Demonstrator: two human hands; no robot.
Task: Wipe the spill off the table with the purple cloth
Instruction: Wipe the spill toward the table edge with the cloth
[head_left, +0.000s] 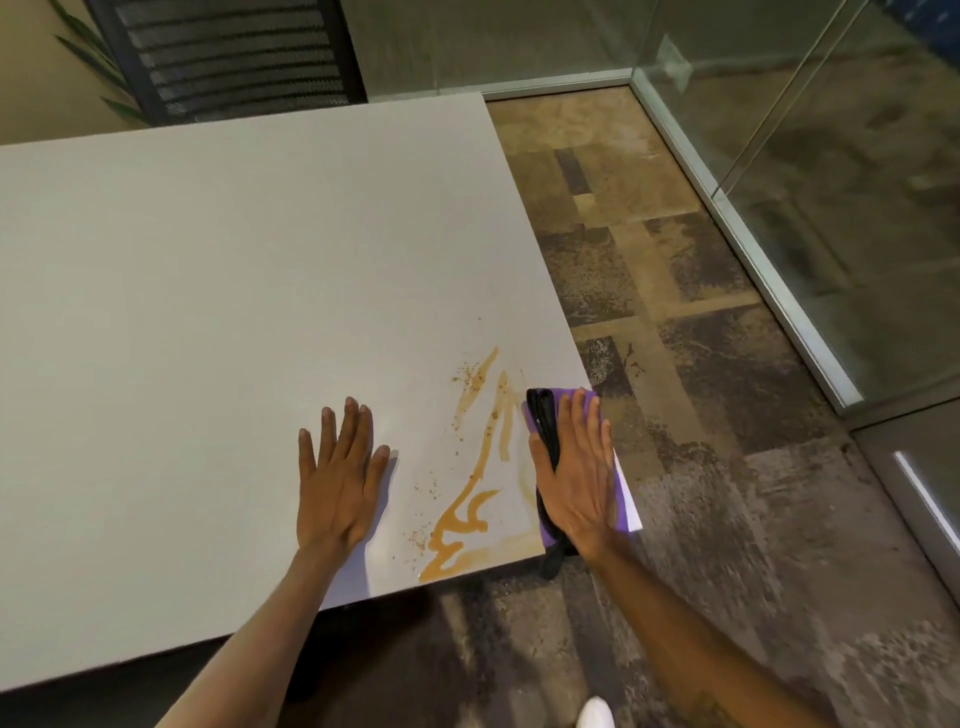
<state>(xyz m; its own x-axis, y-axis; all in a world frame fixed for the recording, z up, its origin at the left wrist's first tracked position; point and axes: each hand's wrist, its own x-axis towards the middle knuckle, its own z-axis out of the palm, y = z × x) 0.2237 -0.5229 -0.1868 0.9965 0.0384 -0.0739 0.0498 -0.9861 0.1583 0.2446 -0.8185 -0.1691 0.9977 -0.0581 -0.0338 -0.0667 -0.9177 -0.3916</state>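
The flat pale grey table top (208, 291) looks smooth and matt; the folded purple fabric cloth (587, 410) looks soft; the orange-brown liquid spill (457, 519) glistens wetly.

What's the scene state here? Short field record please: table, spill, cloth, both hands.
table: grey top, near right corner in view
spill: orange-brown streaks and specks near that corner, reaching the near edge, still there
cloth: purple cloth with a black part, at the right edge, right of the spill
left hand: flat on the table, left of the spill, holding nothing
right hand: flat on the cloth, pressing it down
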